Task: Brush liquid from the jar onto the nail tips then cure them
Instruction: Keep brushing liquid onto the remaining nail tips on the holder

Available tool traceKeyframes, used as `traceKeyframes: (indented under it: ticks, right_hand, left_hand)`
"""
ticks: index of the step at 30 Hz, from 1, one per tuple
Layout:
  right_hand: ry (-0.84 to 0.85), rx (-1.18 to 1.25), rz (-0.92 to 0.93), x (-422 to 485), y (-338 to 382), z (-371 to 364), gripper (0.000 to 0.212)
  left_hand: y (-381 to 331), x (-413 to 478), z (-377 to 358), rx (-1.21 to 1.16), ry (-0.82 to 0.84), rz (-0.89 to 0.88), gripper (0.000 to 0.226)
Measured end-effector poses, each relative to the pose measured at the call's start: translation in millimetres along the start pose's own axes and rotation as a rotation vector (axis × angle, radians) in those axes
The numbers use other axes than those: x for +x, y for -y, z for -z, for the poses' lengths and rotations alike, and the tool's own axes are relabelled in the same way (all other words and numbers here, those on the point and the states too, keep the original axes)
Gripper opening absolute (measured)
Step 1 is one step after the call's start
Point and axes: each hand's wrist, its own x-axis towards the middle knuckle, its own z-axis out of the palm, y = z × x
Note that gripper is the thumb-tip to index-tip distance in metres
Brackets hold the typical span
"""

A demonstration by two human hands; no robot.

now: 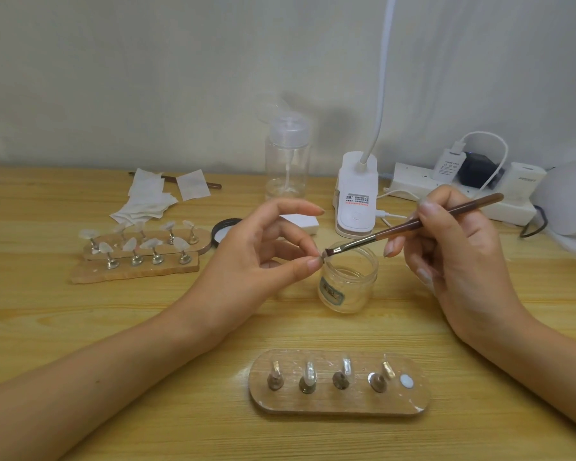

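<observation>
Left hand (pixel 263 254): pinches nail tip (pixel 322 259), mostly hidden by fingertips (pixel 310 263). Right hand (pixel 453 247): grips brush (pixel 393 231), bristles at tip, above jar (pixel 348 281).

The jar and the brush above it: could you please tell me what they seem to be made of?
The jar looks like clear, glossy glass or plastic: the grain of the table shows through it. The brush has a brown handle, probably lacquered wood, a shiny metal-looking ferrule and dark bristles.
</observation>
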Motion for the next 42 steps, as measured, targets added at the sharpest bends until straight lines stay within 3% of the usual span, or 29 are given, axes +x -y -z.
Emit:
traceKeyframes:
  ticks: [5,11,21,27,33,38,42]
  right_hand:
    - [-0.076,-0.031,-0.015,1.4,-1.0,3.4,0.026]
    - [0.033,-0.022,0.048,1.3,-2.1,1.5,0.021]
    - [-0.063,-0.040,0.023,1.0,-1.8,3.6,0.023]
    - [-0.124,0.002,0.130,-0.6,3.6,6.0,0.019]
    - [0.066,-0.081,0.192,-7.2,29.5,-4.1,0.025]
    - [0.281,-0.445,0.249,-6.5,46.0,-15.9,0.011]
    - [0.357,-0.479,0.169,-10.1,44.3,-27.5,0.022]
  left_hand:
    - [1.0,0.1,0.8,0.006,0.004,0.001,0.045]
    - [2.9,1.1,1.7,0.007,0.006,0.000,0.045]
    - [3.6,1.2,1.6,0.017,0.001,-0.007,0.045]
    - [-0.7,-0.3,-0.5,-0.059,-0.032,-0.066,0.048]
    - [-4.6,-0.5,0.7,-0.228,-0.058,-0.167,0.056]
    - [-6.0,0.3,5.0,-0.382,0.029,-0.088,0.063]
    - [-5.9,-0.2,4.8,-0.397,0.100,-0.050,0.071]
